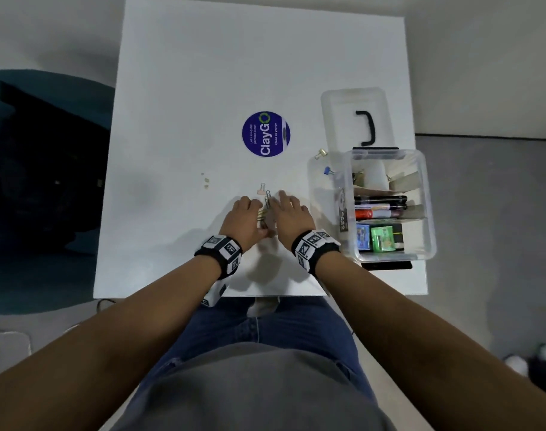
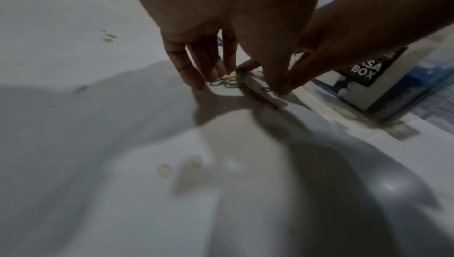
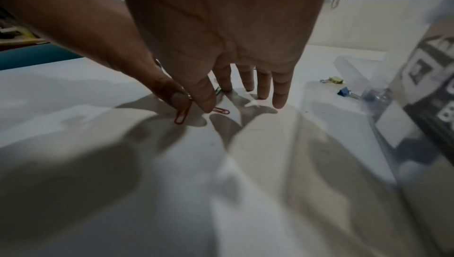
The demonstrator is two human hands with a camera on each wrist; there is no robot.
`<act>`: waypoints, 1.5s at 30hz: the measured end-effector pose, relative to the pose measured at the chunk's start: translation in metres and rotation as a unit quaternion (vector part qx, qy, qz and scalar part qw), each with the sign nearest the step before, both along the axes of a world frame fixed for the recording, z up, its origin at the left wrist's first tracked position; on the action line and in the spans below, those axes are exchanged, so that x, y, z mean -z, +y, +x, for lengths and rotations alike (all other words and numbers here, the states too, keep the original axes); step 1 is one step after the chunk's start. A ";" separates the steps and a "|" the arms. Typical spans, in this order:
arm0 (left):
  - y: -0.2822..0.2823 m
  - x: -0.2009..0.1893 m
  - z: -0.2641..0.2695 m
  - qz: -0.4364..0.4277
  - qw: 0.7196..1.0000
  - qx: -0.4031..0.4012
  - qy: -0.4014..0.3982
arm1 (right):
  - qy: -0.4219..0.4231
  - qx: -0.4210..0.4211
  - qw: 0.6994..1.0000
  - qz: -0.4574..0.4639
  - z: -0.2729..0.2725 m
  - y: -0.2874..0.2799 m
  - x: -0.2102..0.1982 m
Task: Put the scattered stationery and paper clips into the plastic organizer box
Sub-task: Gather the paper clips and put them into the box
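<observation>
Head view: both hands lie side by side on a smooth white tabletop [image 1: 178, 73], fingers pointing away from the person. Between them sits a small heap of thin wire paper clips [image 2: 228, 82], green, yellow and red loops, partly hidden under the fingers. The left hand [image 1: 245, 217] has its fingers straight and angled down onto the clips, grip wide, holding nothing. The right hand [image 1: 288, 214] also spreads straight fingers onto the tabletop; its thumb presses beside a red paper clip [image 3: 221, 110], and a second red clip [image 3: 181, 116] pokes out from under the left thumb. Whether either thumb pins a clip is hard to make out.

Just beyond the fingertips lies a pale pink binder clip [image 1: 262, 189]. To the right of the right hand stands the clear plastic organizer box [image 1: 428, 213], glossy and rectangular, with markers and small coloured boxes in its compartments. Its clear lid [image 1: 330, 119] with a black handle lies beyond it. A gold binder clip [image 3: 334, 80] and a blue one [image 3: 343, 92] lie near the box.

A round blue sticker [image 1: 266, 134] marks the tabletop; grey floor surrounds it.
</observation>
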State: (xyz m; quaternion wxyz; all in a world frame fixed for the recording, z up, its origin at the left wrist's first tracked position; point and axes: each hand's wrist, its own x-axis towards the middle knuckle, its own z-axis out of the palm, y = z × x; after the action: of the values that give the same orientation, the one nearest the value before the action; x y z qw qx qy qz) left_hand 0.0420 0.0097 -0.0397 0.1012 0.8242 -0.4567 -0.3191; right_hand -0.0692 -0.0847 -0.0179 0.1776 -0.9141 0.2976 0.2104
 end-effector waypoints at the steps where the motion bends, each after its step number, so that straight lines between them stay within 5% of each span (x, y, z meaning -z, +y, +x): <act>1: -0.002 0.001 -0.003 0.002 1.000 0.006 -0.009 | -0.014 0.007 1.000 0.003 -0.004 0.001 0.002; 16: 0.018 0.003 0.018 -0.027 0.996 0.090 0.005 | -0.120 0.069 0.988 0.072 -0.002 -0.016 0.021; 36: 0.017 0.001 0.020 -0.007 0.999 -0.021 -0.025 | -0.102 -0.030 0.994 0.038 0.008 -0.028 0.025; 45: 0.017 0.004 0.019 0.004 0.998 0.037 -0.057 | -0.112 -0.002 0.990 0.089 0.013 0.005 0.024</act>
State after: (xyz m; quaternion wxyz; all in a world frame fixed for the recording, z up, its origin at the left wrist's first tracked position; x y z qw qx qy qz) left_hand 0.0608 0.0271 -0.0437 0.0603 0.8239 -0.4907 -0.2771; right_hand -0.0560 -0.0795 -0.0420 0.2899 -0.9131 0.2541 0.1327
